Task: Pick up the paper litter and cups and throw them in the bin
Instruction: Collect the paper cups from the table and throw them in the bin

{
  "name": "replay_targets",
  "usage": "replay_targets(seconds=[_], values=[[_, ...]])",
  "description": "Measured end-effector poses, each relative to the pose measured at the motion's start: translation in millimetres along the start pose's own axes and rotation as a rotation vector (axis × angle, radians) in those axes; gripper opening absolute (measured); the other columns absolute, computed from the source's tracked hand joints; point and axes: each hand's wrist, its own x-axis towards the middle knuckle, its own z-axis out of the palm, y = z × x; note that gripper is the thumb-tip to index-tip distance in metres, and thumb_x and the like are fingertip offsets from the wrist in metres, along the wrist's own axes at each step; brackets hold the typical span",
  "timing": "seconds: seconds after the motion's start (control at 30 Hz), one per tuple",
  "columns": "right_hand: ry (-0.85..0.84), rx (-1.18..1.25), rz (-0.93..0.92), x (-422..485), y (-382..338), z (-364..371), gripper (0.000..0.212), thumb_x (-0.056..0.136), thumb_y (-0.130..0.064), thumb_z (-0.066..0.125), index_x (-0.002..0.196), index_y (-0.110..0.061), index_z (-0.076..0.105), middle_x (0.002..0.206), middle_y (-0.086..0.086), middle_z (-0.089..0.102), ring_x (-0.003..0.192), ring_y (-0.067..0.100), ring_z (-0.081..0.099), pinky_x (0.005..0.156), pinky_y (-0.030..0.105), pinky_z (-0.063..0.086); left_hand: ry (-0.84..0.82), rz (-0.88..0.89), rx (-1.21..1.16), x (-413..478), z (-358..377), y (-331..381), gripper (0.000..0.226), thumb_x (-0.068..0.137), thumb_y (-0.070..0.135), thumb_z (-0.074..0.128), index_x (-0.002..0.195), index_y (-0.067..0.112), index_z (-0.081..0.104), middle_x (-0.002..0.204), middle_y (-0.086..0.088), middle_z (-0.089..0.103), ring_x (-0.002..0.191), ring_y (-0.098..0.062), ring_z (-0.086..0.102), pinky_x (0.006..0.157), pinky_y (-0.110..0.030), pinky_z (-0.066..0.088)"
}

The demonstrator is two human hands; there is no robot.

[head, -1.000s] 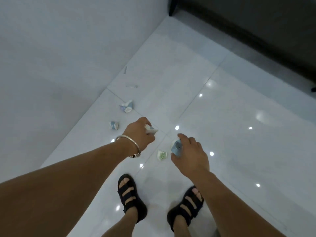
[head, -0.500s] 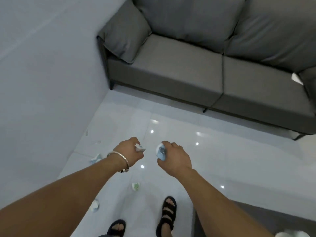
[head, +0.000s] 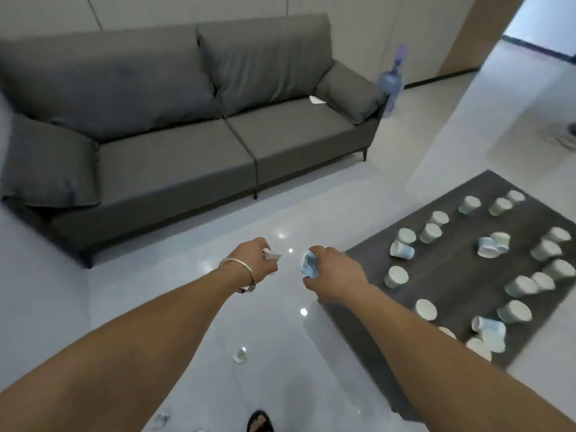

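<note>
Since half a second ago the view has swung to the right. The grey sofa (head: 174,145) now shows along its whole length, and a dark worktop (head: 452,275) with many paper cups (head: 396,276) has come into sight on the right. Both hands hold as before. The left hand (head: 254,260), with a thin metal bangle (head: 238,266) on its wrist, has its fingers curled round a white paper scrap (head: 272,254) that pokes out past the knuckles. The right hand (head: 335,275) grips a crushed blue-and-white cup (head: 309,265) between thumb and curled fingers. Both hands hang above the glossy floor (head: 140,300), between the sofa and the worktop's near corner.

The feet that stood below the hands have dropped away. Only the toe of one black sandal (head: 260,422) is left, cut off by the bottom edge. A crumpled greenish wad (head: 240,355) lies on the floor under the forearms. A second piece (head: 162,419) at the lower left is too blurred to name. How much of the scrap sits inside the left fist is hidden.

The cups are pale green or blue-white. Some stand upright and several lie tipped on their sides, and those at the far right are smeared by motion. The worktop looks matt, with a faint wood grain. The sofa is soft fabric with loose cushions on thin dark legs, and a white sheet (head: 318,99) lies on its right seat. A blurred blue water bottle (head: 391,84) stands just beside its right arm.
</note>
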Motion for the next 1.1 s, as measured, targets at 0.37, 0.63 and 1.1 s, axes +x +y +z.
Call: replay_targets(seconds=[0.37, 0.63, 1.1], values=[[0.256, 0.149, 0.539, -281.6, 191.0, -21.6, 0.051, 0.078, -0.044, 0.061, 0.125, -0.030, 0.047, 0.117, -0.003, 0.058, 0.101, 0.023, 0.058, 0.076, 0.032, 0.045, -0.241, 0.503, 0.156, -120.7, 154.4, 231.1, 0.017, 0.075, 0.036, 0.062, 0.087, 0.027, 0.054, 0.085, 0.004, 0.061, 0.078, -0.017, 0.058, 0.065, -0.027, 0.044], [0.339, 0.236, 0.906, -531.8, 292.0, 3.1, 0.061, 0.083, -0.045, 0.063, 0.137, -0.026, 0.041, 0.125, 0.000, 0.055, 0.108, 0.022, 0.056, 0.081, 0.030, 0.045, -0.435, 0.869, 0.320, -283.0, 285.5, 375.7, 0.017, 0.076, 0.034, 0.061, 0.088, 0.024, 0.056, 0.089, -0.001, 0.065, 0.082, -0.022, 0.061, 0.074, -0.031, 0.051], [0.470, 0.451, 1.262, -707.3, 420.2, 35.8, 0.061, 0.083, -0.042, 0.063, 0.137, -0.025, 0.041, 0.124, -0.001, 0.056, 0.107, 0.021, 0.057, 0.078, 0.028, 0.043, -0.651, 1.205, 0.503, -399.9, 458.6, 542.2, 0.031, 0.077, 0.036, 0.067, 0.104, 0.023, 0.057, 0.092, 0.003, 0.062, 0.077, -0.015, 0.058, 0.064, -0.024, 0.044]])
